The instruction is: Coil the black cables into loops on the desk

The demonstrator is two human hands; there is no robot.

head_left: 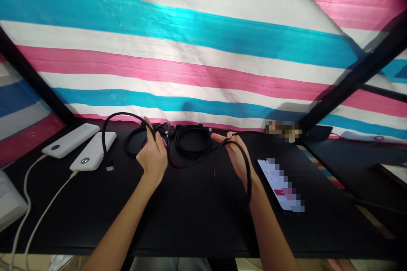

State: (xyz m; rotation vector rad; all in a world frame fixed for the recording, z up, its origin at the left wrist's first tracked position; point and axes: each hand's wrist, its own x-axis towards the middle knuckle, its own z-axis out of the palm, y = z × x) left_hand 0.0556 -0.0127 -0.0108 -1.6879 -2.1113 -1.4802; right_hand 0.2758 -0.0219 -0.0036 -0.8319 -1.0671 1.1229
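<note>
My left hand is closed around a black cable that arcs up and left, its plug end hanging by the power banks. My right hand has its fingers stretched out, with a loop of the same black cable draped over it and down the wrist. Between the hands, farther back on the black table, lie two coiled black cables.
Two white power banks with white leads lie at the left. A phone with a lit screen lies right of my right hand. A striped pink, blue and white sheet hangs behind. Black frame bars slant on both sides.
</note>
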